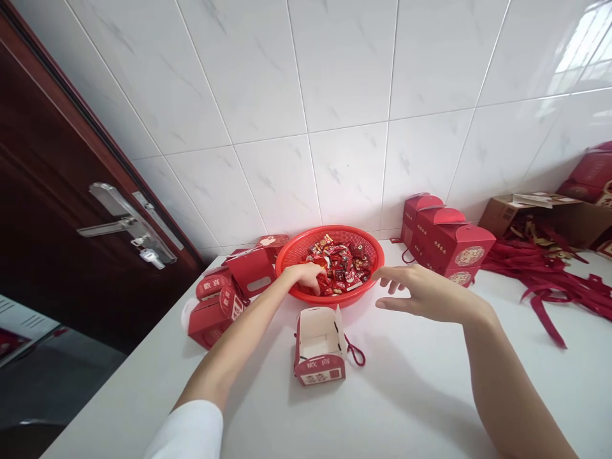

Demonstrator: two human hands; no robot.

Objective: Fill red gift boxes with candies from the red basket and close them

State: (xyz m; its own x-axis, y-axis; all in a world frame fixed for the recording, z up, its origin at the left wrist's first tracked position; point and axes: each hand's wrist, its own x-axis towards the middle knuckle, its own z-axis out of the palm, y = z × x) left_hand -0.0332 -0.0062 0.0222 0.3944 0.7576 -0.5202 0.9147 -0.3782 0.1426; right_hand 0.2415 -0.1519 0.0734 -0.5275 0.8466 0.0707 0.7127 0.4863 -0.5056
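My left hand (pixel 308 276) reaches into a red plastic basket (pixel 283 260) heaped with wrapped candies (pixel 351 261). Its fingers are curled down around red-wrapped candies at the basket's left, with the fingertips partly hidden. My right hand (pixel 414 293) hovers over the table beside the basket's right rim, holding nothing, fingers apart. In front of the basket stands an unlidded red gift box (pixel 319 376) with a white inside that looks bare. A dark red cord loop (pixel 356 354) sticks out at the box's right.
More red boxes (pixel 210 319) crowd the left of the white table (pixel 382 408). Closed red boxes (pixel 442 242) stand in a row at right against the tiled wall. Farther right lie dark red ribbons (pixel 549 280) and a cardboard box (pixel 500 217). A brown door (pixel 52 172) is at left.
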